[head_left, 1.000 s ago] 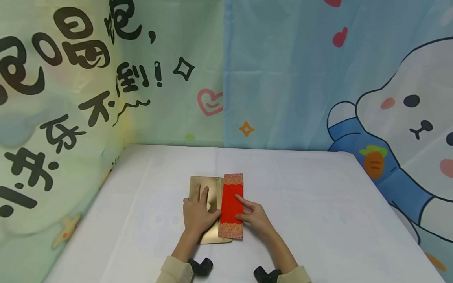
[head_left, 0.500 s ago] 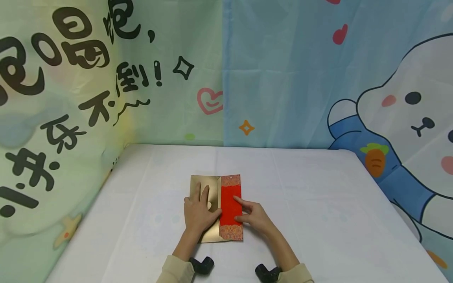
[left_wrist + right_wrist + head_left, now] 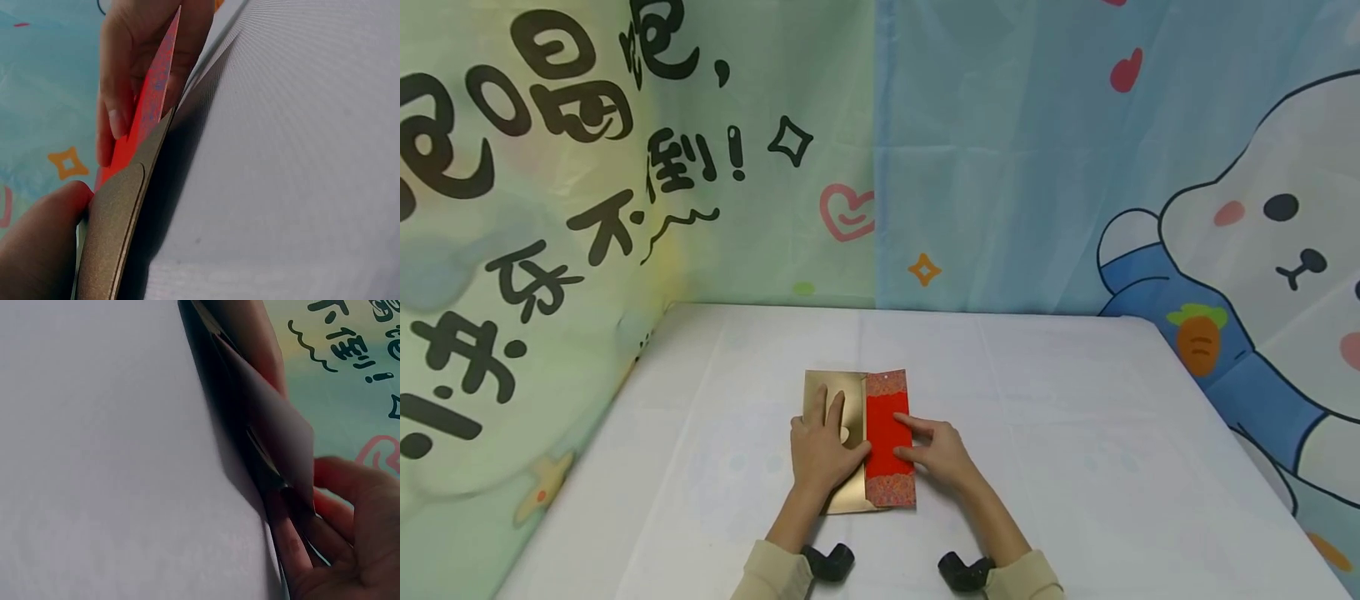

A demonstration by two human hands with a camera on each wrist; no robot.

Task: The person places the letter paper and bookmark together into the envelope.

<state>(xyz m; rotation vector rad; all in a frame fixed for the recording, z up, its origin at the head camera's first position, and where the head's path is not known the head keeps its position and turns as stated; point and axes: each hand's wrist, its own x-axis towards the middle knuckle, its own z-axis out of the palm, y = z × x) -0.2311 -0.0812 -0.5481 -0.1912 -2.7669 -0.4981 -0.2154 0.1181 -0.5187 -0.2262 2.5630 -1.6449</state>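
Observation:
A gold paper card lies on the table with my left hand spread over it, fingers extended. Against its right part stands a red paper panel with patterned bands at top and bottom. My right hand pinches this panel's right edge. In the left wrist view the red panel tilts up from the gold card, and my left thumb rests by the fold. The right wrist view shows the panel's pale back, with fingers of my right hand on both sides.
The white tabletop spreads around the card. Black devices sit at both wrists, below beige sleeves. A printed cloth backdrop rises along the table's back and left side.
The red panel has shifted slightly left, covering the gold strip that showed beside it. My right hand has moved a little left with it; my left hand has stayed nearly in place.

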